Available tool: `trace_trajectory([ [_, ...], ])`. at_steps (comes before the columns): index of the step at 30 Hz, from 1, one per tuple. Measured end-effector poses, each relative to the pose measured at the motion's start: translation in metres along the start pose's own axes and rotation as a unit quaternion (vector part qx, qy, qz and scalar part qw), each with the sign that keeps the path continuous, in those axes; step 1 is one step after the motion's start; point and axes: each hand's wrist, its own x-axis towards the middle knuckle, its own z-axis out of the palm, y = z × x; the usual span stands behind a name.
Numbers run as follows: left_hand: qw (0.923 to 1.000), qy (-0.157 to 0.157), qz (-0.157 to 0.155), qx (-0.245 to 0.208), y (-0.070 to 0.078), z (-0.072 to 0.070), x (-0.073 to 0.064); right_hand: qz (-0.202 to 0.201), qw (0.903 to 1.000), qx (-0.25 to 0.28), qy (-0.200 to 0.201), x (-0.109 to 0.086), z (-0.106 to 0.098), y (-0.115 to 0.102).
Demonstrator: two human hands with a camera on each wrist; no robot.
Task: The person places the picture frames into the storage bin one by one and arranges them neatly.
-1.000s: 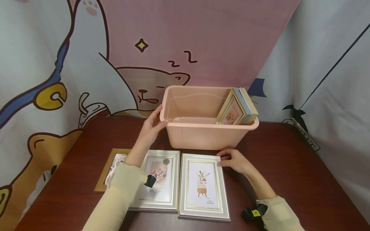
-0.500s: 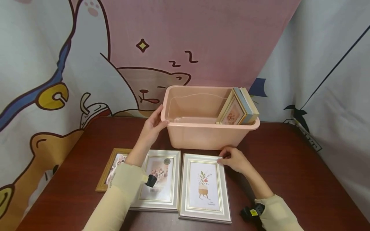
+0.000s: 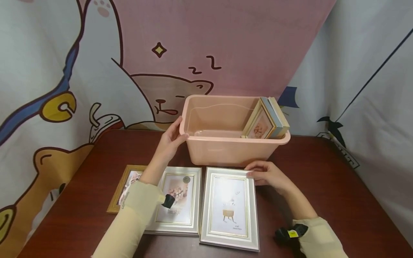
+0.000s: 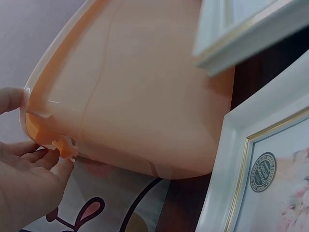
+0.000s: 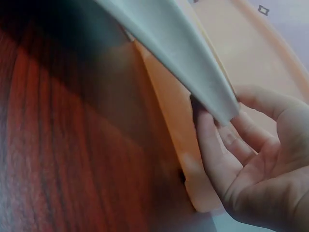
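Frames (image 3: 182, 215), three by one bin (image 3: 226, 152), left hand (image 3: 169, 142) gripping bin, right hand (image 3: 270, 177) pinching frame (image 3: 229, 209)

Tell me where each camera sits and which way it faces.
Head: worn on the head, looking forward and down at the pink bin; left hand, right hand and sleeves show.
Left wrist: on that wrist, looking at the held bin and the white flower-picture frame; left hand shows.
Right wrist: on that wrist, looking at the held white plant-picture frame and the table; right hand shows.
Shared: both wrist views show the bin.
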Motion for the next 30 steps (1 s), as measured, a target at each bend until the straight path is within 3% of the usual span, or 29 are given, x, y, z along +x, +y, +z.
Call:
trace_trajectory([
  [9,0.9999,0.001,-0.008,0.007,0.003,0.0,0.0,-0.058,0.9976,0.019,0.033,-0.015,0.002,-0.024],
  [17,0.9999,0.002,-0.012,0.011,0.005,0.0,-0.002,-0.116,0.9917,-0.025,0.049,-0.028,-0.001,-0.046],
  [30,0.9999,0.002,-0.014,-0.003,0.004,0.001,-0.001,-0.16,0.9818,-0.058,0.084,-0.042,-0.006,-0.079],
])
